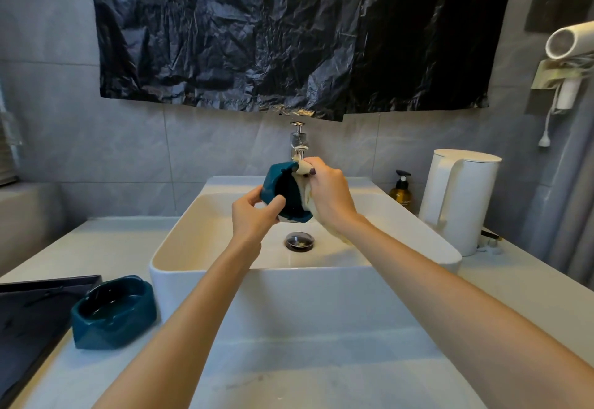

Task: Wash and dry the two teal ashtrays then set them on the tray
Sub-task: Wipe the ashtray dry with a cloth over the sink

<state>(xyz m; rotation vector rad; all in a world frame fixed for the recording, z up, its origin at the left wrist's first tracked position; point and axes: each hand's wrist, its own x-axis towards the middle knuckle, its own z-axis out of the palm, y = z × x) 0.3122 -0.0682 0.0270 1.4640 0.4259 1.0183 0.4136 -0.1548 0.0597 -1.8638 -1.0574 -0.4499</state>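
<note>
Fingers (pixel 277 203) of left hand (pixel 254 217) grip teal ashtray (pixel 275 180), right hand (pixel 331 194) fingers clutch cloth (pixel 304 194); bottle (pixel 401 192) label unreadable.

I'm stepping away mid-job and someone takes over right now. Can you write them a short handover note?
Left hand: grips the held ashtray, tilted over the sink.
Right hand: holds a cream cloth against the ashtray's inside.
Second ashtray: upright on the counter beside the dark tray, not on it. I cannot tell whether it has been washed.
Done: nothing is on the tray yet.
Left: finish wiping the held ashtray, see to the second, set both on the tray.
</note>
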